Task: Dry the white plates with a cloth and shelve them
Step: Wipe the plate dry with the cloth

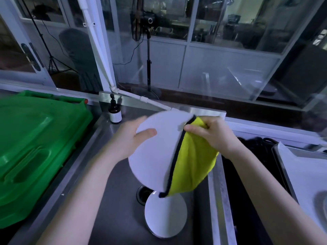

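I hold a white plate tilted above the steel sink. My left hand grips its left edge, thumb on the face and fingers behind. My right hand pinches a yellow cloth with a dark hem, which drapes over the plate's right side. A second white plate lies in the sink below, next to the drain.
A green plastic bin lid fills the left. A brown pump bottle stands at the sink's back corner. A black rack and a metal tray lie on the right. Glass panels rise behind the counter.
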A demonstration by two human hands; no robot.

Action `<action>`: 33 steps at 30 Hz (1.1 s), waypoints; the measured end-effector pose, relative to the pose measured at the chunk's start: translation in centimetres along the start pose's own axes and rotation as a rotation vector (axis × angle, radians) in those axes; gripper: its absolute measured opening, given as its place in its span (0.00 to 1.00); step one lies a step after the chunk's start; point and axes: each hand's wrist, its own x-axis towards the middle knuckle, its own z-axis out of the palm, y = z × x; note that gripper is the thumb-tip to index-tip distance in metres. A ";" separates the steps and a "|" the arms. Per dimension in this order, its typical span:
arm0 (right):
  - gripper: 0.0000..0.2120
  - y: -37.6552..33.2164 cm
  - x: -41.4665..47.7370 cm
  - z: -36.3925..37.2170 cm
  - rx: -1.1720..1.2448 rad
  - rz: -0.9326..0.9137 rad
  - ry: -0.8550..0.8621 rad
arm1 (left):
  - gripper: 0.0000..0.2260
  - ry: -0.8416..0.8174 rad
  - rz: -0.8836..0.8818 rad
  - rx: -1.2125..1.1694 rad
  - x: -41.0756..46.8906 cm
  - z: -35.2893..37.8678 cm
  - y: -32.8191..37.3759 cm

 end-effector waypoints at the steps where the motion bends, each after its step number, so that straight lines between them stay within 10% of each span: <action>1: 0.22 -0.6 0.2 0.6 -0.137 -0.065 -0.088 | 0.10 -0.086 0.023 0.141 0.4 -0.1 0.5; 4: 0.20 -1.0 -0.1 2.5 -0.232 -0.186 -0.180 | 0.14 -0.158 0.118 0.260 0.9 0.5 1.2; 15: 0.09 2.4 -2.9 2.0 0.458 0.247 0.231 | 0.09 0.357 -0.167 -0.638 -3.8 5.2 -2.9; 27: 0.19 -0.2 -0.9 2.8 -0.207 -0.135 -0.113 | 0.08 -0.140 0.088 0.126 0.0 0.5 0.6; 33: 0.16 2.2 -3.1 3.9 -0.332 -0.219 0.283 | 0.14 0.542 -0.129 -0.012 -2.8 3.2 -1.8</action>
